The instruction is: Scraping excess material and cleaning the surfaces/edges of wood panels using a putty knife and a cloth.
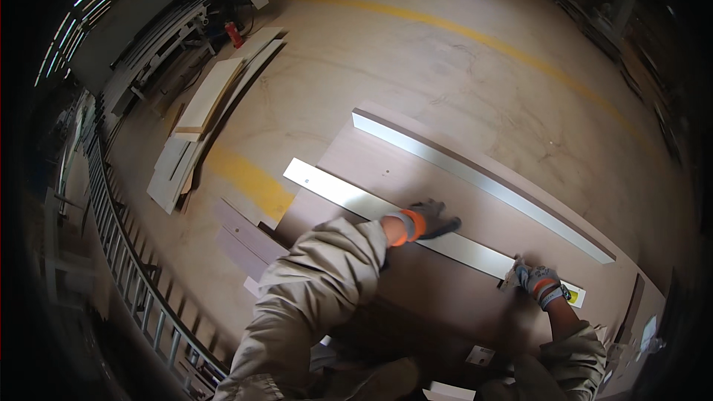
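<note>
A long white strip (338, 190) with a small hole near its far left end lies across a broad brownish panel (445, 293). My left hand (435, 221), in a dark glove with an orange cuff, is over the middle of the strip, fingers stretched out to the right. It looks empty; whether it touches the strip I cannot tell. Close to the strip's right end, my right hand (538, 282), in a grey glove, is closed with bent fingers. A small pale thing shows at its fingertips, too blurred to name. A yellow label (572, 296) lies beside that hand.
A second strip with a white face (475, 178) runs along the panel's far side. Stacked boards (215, 93) lie on the floor at the left, near a red fire extinguisher (234, 34). A ladder-like metal frame (137, 282) curves along the left. Yellow lines (445, 24) mark the floor.
</note>
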The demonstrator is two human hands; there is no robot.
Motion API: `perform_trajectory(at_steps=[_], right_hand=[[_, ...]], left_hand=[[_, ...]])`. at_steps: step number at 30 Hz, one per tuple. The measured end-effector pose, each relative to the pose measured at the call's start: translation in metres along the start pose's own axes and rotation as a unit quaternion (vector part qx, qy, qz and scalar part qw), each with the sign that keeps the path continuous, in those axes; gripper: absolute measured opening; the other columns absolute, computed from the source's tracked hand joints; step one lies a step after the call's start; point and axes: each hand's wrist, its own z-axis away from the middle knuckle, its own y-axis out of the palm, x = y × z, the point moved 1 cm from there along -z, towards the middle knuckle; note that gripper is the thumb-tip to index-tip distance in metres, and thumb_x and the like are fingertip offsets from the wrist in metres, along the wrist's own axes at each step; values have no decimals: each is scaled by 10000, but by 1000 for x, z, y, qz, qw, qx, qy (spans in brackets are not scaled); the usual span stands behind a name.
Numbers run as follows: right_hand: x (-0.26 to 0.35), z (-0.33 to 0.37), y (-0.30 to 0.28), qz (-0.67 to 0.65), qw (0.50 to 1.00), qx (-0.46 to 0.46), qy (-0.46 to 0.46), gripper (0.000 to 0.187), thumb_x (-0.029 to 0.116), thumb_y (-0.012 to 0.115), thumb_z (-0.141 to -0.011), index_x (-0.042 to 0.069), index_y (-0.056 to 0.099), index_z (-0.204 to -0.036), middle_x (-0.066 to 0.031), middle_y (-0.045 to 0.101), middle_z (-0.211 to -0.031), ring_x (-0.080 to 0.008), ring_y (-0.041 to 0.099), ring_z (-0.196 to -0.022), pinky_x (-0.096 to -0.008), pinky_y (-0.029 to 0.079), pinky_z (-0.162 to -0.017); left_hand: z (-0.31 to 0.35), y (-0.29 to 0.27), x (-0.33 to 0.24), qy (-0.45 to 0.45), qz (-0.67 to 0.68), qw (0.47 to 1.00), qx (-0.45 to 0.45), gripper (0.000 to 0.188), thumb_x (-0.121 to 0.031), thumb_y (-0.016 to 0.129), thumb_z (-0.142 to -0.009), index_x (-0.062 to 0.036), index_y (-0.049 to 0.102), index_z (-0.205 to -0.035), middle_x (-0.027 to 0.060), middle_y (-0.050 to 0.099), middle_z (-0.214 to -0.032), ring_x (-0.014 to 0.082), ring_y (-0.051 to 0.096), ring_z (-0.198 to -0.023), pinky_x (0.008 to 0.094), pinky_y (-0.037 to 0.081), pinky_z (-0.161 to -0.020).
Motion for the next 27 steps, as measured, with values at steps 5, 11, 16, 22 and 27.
perform_trajectory(at_steps=[5, 11, 16, 22, 27], right_hand=[[61, -23, -17, 2, 999, -13, -30, 537, 460, 210, -924, 118, 601, -1059, -161, 638, -996, -323, 612, -923, -422, 467, -809], [189, -44, -92, -95, 991, -29, -91, 665, 541, 215, -898, 45, 641, -1022, -162, 623, -1049, -342, 592, -976, -419, 444, -855], [290, -52, -141, -82, 987, -64, -121, 624, 509, 241, -907, 43, 647, -992, -165, 642, -986, -332, 613, -924, -417, 461, -820], [387, -64, -179, -83, 967, -135, -201, 612, 492, 240, -915, 33, 637, -999, -166, 644, -970, -321, 626, -882, -423, 480, -782], [425, -70, -197, -86, 970, -123, -192, 622, 485, 208, -922, 30, 620, -1025, -168, 636, -986, -327, 620, -895, -417, 471, -809]], left_hand=[[56, -116, 148, -227, -147, 925, -267, 706, -547, 447, -786, -44, 425, -1281, 171, 372, -1359, 351, 309, -1267, 418, 242, -1041], [110, -155, 276, -358, -101, 890, -262, 646, -521, 427, -809, -17, 488, -1207, 222, 467, -1264, 358, 427, -1185, 399, 321, -998], [119, -155, 328, -239, 69, 943, -222, 561, -470, 415, -866, 8, 519, -1142, 130, 594, -1033, 234, 550, -899, 332, 417, -796], [128, -166, 319, -144, 153, 970, -124, 585, -534, 382, -870, -2, 522, -1070, 75, 523, -842, 174, 474, -710, 321, 407, -665], [134, -173, 307, -134, 121, 977, -116, 602, -541, 347, -882, -4, 519, -1094, 88, 548, -884, 189, 488, -745, 327, 412, -703]])
